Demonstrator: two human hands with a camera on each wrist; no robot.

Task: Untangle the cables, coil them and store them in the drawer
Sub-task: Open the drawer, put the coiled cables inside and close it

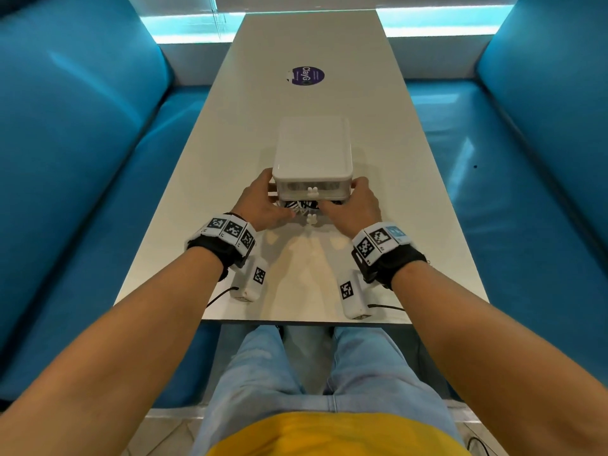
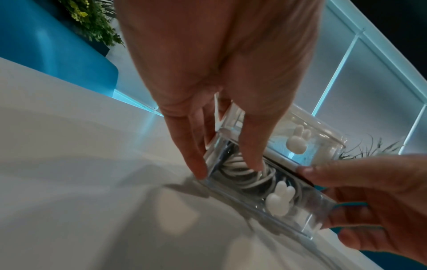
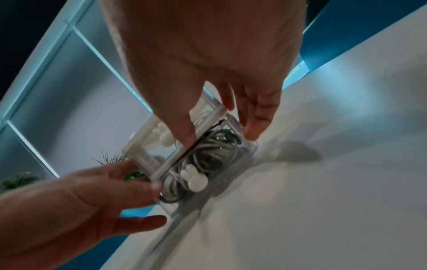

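Note:
A white two-drawer box (image 1: pixel 312 149) stands mid-table. Its clear lower drawer (image 1: pixel 311 219), with a rabbit knob, is pulled out a little. Coiled black and white cables (image 1: pixel 301 205) lie inside it. My left hand (image 1: pixel 263 205) is at the drawer's left end. Its thumb (image 2: pixel 253 160) presses on the cables (image 2: pixel 240 173) and a straight finger (image 2: pixel 196 164) lies along the outer wall. My right hand (image 1: pixel 350 205) is at the right end, thumb (image 3: pixel 184 133) over the cables (image 3: pixel 215 151) and fingers (image 3: pixel 254 126) against the drawer's side (image 3: pixel 248 151). The upper drawer (image 2: pixel 298 142) is closed.
The long white table (image 1: pixel 296 44) carries a round purple sticker (image 1: pixel 307 75) beyond the box. Blue benches (image 1: pixel 82 159) run along both sides. White tagged modules (image 1: pixel 250 281) hang under my wrists near the table's front edge.

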